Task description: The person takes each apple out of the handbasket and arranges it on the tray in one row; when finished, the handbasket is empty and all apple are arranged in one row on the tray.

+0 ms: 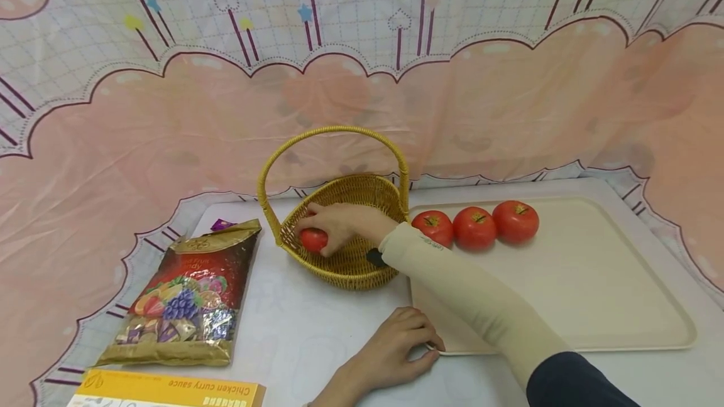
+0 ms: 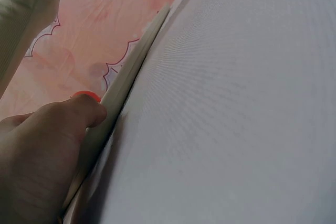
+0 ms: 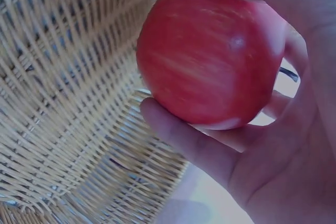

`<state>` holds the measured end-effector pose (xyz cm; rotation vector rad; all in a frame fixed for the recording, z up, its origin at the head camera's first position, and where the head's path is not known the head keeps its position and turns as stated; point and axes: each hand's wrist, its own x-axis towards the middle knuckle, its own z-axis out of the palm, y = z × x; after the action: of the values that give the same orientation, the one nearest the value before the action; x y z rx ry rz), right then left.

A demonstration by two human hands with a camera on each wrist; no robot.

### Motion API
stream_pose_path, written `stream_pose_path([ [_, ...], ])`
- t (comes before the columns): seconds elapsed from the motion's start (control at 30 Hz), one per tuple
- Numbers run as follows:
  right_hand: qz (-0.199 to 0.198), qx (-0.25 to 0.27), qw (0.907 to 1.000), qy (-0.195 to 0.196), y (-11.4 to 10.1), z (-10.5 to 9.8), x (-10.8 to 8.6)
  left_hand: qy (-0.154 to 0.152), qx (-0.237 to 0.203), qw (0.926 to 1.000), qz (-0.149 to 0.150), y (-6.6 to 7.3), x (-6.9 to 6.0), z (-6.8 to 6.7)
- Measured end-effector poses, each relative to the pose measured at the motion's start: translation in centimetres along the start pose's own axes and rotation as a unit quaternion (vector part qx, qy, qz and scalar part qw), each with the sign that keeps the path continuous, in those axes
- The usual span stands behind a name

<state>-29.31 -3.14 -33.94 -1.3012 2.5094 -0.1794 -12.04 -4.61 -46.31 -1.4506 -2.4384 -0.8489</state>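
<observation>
A red apple (image 3: 210, 56) is held in my right hand (image 1: 336, 225), thumb on one side and fingers curled round the other. Hand and apple are inside the yellow wicker basket (image 1: 353, 280), near its left side, under the tall arched handle. Whether the apple touches the basket's bottom I cannot tell. My left hand (image 1: 396, 347) grips the near left corner of the cream tray (image 1: 588, 294); some of its fingers are hidden in the left wrist view. Along the tray's far left part stand three more red apples (image 1: 475, 228) in a row.
Left of the basket lies a red and gold bag of fruit candy (image 1: 186, 300). A yellow chicken curry sauce box (image 1: 170, 388) is at the front left. Behind the white table (image 1: 294, 331) hangs a pink patterned cloth (image 1: 226, 124). My right forearm crosses above the tray.
</observation>
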Motion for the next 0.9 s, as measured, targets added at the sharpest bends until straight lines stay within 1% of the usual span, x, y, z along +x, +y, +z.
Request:
stream_pose_path([
  [0.23,-0.016,0.022,0.9994,0.023,-0.2,-0.7,-1.6,-0.001,-0.005,1.0,-0.001,0.0,0.0,-0.1],
  [0.37,-0.021,0.023,0.9988,0.039,0.0,-0.8,-2.5,0.001,-0.005,1.0,0.001,-0.1,-0.1,0.0],
  [0.53,-0.021,0.031,0.9982,0.047,0.0,-0.6,-3.6,0.005,-0.006,1.0,0.001,0.0,-0.3,0.1],
  [0.67,-0.017,0.041,0.9974,0.057,0.4,-0.2,-4.4,0.004,-0.009,0.9999,0.008,0.0,-0.5,0.3],
  [0.83,-0.018,0.048,0.9953,0.082,0.9,-0.1,-5.4,0.005,-0.003,1.0,0.005,-0.1,-0.3,0.3],
  [0.9,-0.017,0.051,0.9948,0.086,1.0,-0.1,-5.7,0.004,-0.001,1.0,0.004,-0.1,-0.2,0.2],
])
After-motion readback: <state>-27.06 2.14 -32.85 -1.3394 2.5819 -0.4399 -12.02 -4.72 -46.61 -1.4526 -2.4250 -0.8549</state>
